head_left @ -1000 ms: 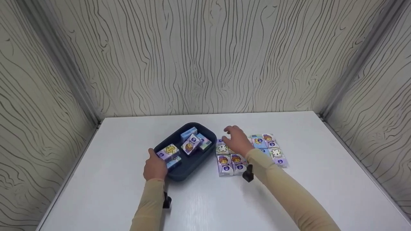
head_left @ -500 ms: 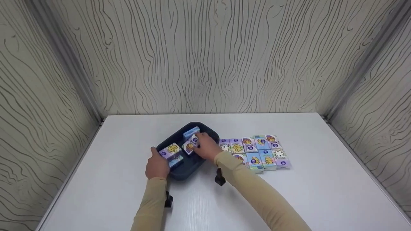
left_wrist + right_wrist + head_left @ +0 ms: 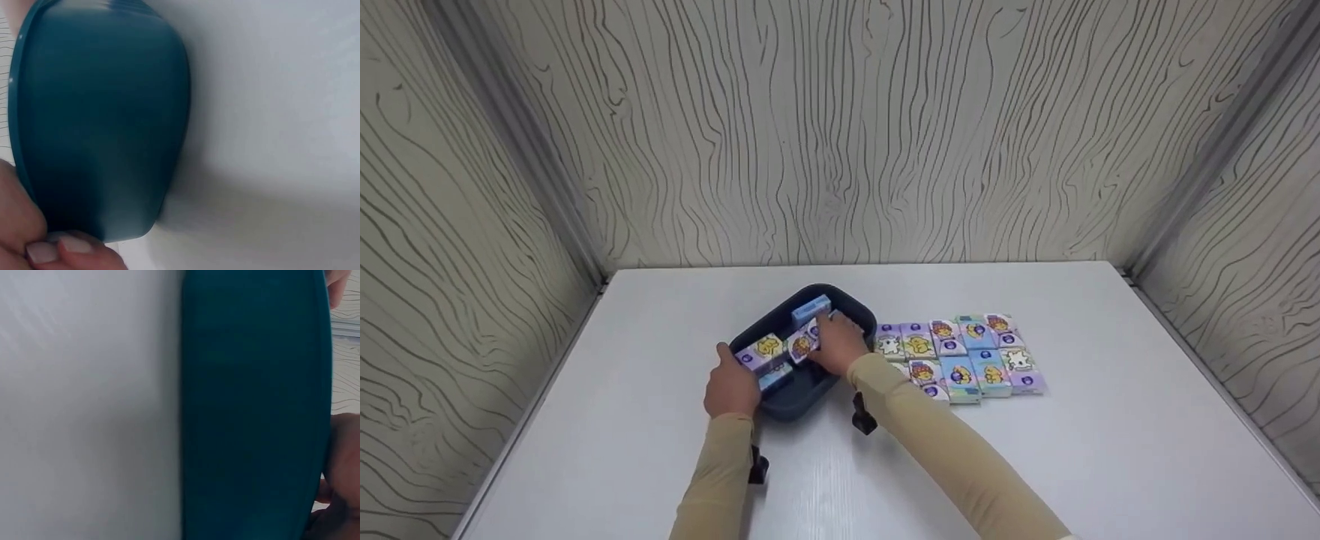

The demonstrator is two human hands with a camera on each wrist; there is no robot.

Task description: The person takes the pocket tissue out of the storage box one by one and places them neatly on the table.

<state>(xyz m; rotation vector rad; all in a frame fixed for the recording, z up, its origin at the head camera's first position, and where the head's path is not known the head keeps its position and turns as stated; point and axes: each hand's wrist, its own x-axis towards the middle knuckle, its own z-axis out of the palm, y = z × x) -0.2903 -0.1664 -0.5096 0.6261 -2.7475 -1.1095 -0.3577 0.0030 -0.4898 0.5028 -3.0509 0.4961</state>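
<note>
A dark teal oblong tub (image 3: 791, 411) stands slanted on the white table, holding several small cartoon-printed boxes. My left hand (image 3: 733, 386) grips its near-left end; in the left wrist view the fingertips (image 3: 73, 250) curl at the tub's end wall (image 3: 107, 124). Inside the tub, my right hand (image 3: 840, 345) pinches a small white-and-purple box (image 3: 801, 346) and partly covers it. A purple box with a yellow figure (image 3: 761, 351) lies by the left hand over a blue one (image 3: 775, 376), and another blue box (image 3: 811, 309) leans at the far side. The right wrist view mostly shows the tub's outer wall (image 3: 253, 405).
To the right of the tub, several similar boxes (image 3: 960, 360) lie flat in two close rows, some hidden by the right sleeve (image 3: 915, 412). The white table (image 3: 660, 315) ends at wood-patterned walls (image 3: 840, 150) behind and on both sides.
My right hand has moved left from above the rows of boxes into the tub and taken hold of the white-and-purple box. The left hand keeps its grip on the tub.
</note>
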